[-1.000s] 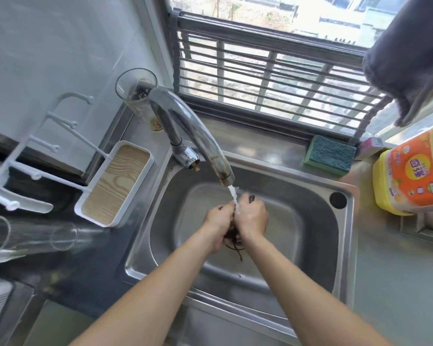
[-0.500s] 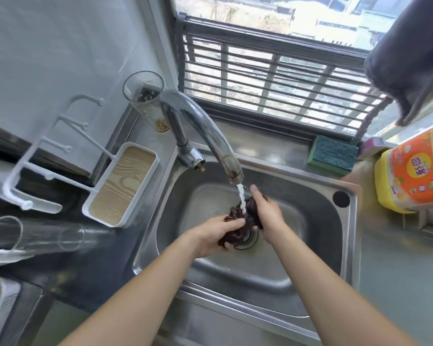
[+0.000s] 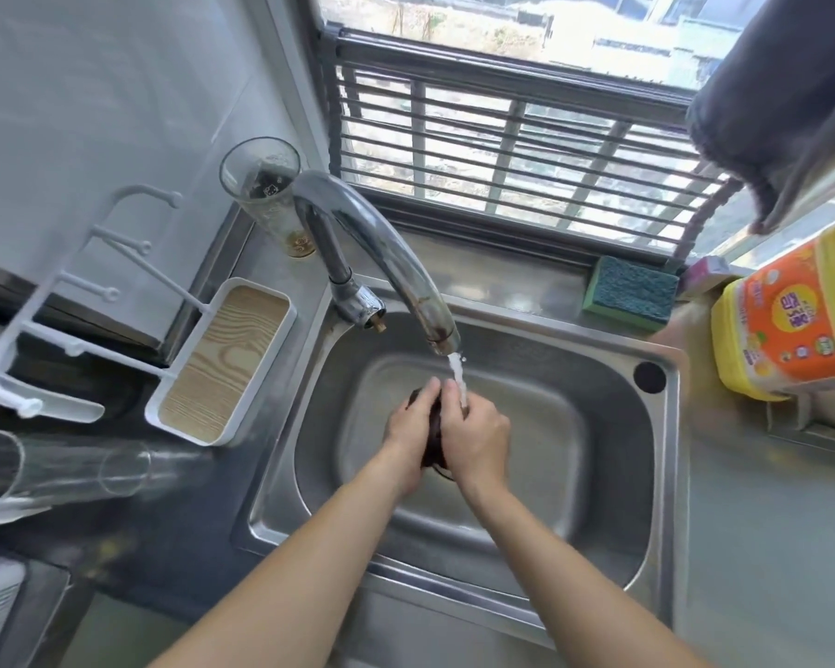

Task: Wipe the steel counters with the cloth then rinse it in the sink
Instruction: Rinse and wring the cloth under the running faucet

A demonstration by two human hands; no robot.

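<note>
The left hand [image 3: 408,438] and the right hand [image 3: 476,438] are pressing together on the dark cloth [image 3: 434,433], which is standing between the palms over the middle of the sink [image 3: 656,474], its long axis running near to far. The water [image 3: 456,378] is falling on the far end, nearer the right hand.

A sink [image 3: 666,474] sits in the worktop [image 3: 767,547] below a window. The tap [image 3: 382,262] rises behind its left corner, with a cup [image 3: 266,195] behind it. A tray [image 3: 223,364] lies left of the sink. A sponge [image 3: 630,291] rests behind the sink; a bottle [image 3: 791,325] stands to its right.
</note>
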